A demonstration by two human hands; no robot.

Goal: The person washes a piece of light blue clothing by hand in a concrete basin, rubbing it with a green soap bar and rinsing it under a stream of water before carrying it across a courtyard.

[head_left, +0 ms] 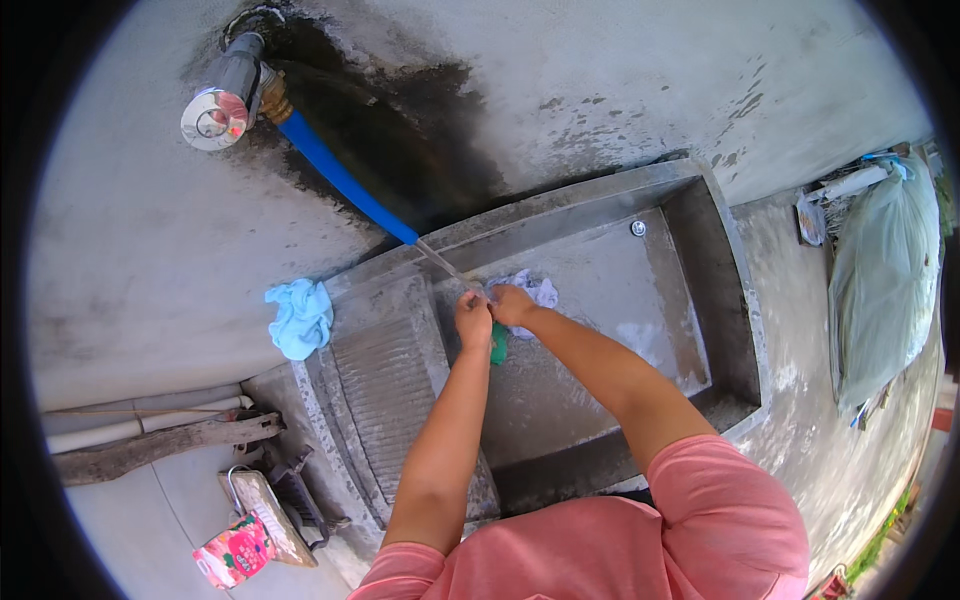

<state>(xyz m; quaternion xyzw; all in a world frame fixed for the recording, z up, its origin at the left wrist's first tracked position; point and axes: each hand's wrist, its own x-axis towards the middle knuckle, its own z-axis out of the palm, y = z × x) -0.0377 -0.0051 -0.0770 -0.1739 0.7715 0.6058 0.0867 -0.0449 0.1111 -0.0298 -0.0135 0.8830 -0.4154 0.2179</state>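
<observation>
Both my hands are close together over the inner corner of a grey concrete sink (655, 180), beside its ribbed washboard (385, 390). My right hand (512, 306) is closed on a wet, pale white-and-lavender cloth (543, 291) that bunches out behind it. Fingers bent inward, my left hand (473, 321) grips the cloth's near side; its fingertips are partly hidden. Just below the hands a green piece (499, 344) shows; I cannot tell whether it belongs to the cloth. A thin stream of water (440, 262) runs from a blue hose (345, 180) onto the hands.
The hose hangs from a metal tap (228, 100) on the wall. A light blue cloth (300, 318) drapes over the sink's left corner. A drain (638, 228) lies in the basin. At lower left are a pink floral package (235, 552) and wooden poles (170, 445); a plastic bag (885, 285) stands right.
</observation>
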